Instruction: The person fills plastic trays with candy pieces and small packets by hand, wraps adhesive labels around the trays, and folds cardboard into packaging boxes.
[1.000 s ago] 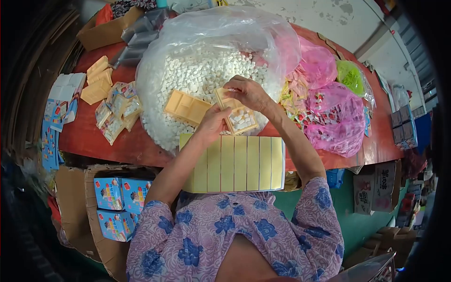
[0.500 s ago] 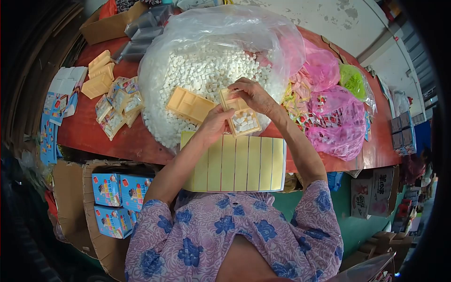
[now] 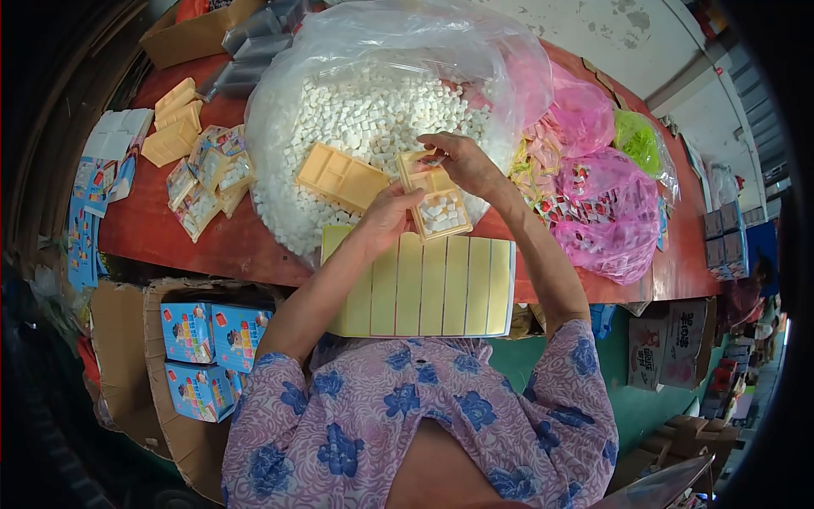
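Observation:
My left hand (image 3: 393, 209) is closed round the side of a cream compartment tray (image 3: 433, 180), thumb across its middle. White cubes (image 3: 441, 213) lie in the tray's near compartment. Over its far compartment is my right hand (image 3: 465, 161), fingers bent together; a small piece with dark and reddish marks shows by the fingertips, too small to name. Another cream tray (image 3: 341, 176), with no cubes in it, rests just left on the heap of white cubes (image 3: 365, 119) inside a large clear plastic bag (image 3: 373, 38).
Filled trays (image 3: 212, 178) and stacked cream trays (image 3: 174, 127) lie at left on the red table (image 3: 170, 242). Pink bags (image 3: 606, 216) of small printed packets stand at right. A yellow striped board (image 3: 420, 288) lies at the front edge. Blue boxes (image 3: 191, 331) sit in a carton below.
The right hand's fingers have dipped slightly toward the tray's far compartment, where the small dark and reddish piece now shows. The left hand keeps its hold. The whole view has shifted slightly.

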Tool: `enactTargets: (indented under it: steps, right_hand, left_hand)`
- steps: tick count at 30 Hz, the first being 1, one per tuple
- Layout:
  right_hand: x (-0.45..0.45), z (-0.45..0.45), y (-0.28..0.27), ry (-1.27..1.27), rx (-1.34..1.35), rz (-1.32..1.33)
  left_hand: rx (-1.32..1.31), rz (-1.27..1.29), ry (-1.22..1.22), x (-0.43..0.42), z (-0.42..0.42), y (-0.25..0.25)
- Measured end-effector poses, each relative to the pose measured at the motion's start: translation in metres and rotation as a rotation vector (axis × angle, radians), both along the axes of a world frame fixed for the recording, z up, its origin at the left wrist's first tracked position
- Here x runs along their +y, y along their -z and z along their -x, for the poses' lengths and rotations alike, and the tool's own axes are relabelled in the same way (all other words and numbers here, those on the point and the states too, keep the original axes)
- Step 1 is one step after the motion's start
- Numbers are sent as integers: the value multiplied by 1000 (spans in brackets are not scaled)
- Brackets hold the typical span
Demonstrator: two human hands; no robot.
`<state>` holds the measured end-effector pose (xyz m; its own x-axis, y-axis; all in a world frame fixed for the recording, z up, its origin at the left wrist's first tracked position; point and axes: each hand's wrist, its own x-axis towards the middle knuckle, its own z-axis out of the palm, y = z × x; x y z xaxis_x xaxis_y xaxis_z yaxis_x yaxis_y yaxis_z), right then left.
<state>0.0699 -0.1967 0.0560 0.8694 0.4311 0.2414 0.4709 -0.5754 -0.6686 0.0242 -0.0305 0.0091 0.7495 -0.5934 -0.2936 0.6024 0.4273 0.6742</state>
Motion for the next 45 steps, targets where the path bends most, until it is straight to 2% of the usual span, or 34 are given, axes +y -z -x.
enactTargets:
  steps: [7, 11, 14, 19, 23, 26, 29, 32, 35, 45]
  right_hand:
    - [-10, 5, 1, 135, -236, -28]
    - [7, 38, -16, 185, -197, 169]
    - [10, 50, -13, 389, -118, 218]
    - [14, 48, 11, 422, -224, 353]
    - [10, 42, 21, 429, -237, 419]
    - [5, 40, 27, 390, -287, 302]
    - [-5, 35, 16, 399, 109, 100]
    - [-4, 33, 6, 326, -294, 115]
    - [8, 28, -2, 130, -375, 151]
    - [13, 32, 6, 88, -464, 204]
  left_hand:
    - [34, 16, -44, 0, 1, -2]
    - [41, 11, -48, 0, 0, 0]
    - [48, 9, -90, 0, 3, -1]
    - [-3, -24, -98, -5, 6, 3]
    - [-36, -25, -75, -2, 8, 4]
    - [-37, -33, -81, -2, 7, 8]
    - [-4, 17, -66, 1, 5, 7]
    - [-1, -10, -27, 2, 4, 10]
    - [-28, -20, 3, 1, 5, 10]
    - [-48, 28, 10, 7, 6, 8]
